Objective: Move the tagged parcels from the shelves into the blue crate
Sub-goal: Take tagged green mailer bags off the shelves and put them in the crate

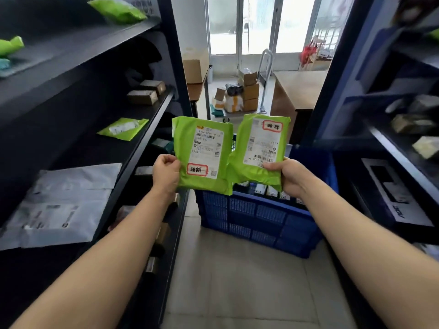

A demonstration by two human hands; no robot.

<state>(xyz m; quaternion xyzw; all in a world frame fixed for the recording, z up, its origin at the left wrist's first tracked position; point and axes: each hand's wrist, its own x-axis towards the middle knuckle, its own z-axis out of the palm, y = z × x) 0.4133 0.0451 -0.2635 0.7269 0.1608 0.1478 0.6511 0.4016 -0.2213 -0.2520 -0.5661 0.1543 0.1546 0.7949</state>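
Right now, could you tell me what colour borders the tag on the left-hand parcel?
Red, round the white tag on the green parcel; clearest in head view.

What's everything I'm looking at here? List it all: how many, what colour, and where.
left shelving: 1, black, left side
right shelving: 1, blue, right side, holding blurred boxes
blue crate: 1, blue, on the floor between the shelving, items inside
left parcel: 1, green with a red-bordered tag, held up near the crate
right parcel: 1, green with a red-bordered tag, held up beside it
shelf parcels: 3, green, on the left shelving
grey mailers: several overlapping, grey, lower left shelf
small boxes: 2, brown, left shelf, farther back
cardboard boxes: a stack, brown, far back of the room
left hand: 1, grips the left parcel's lower edge
right hand: 1, grips the right parcel's lower corner
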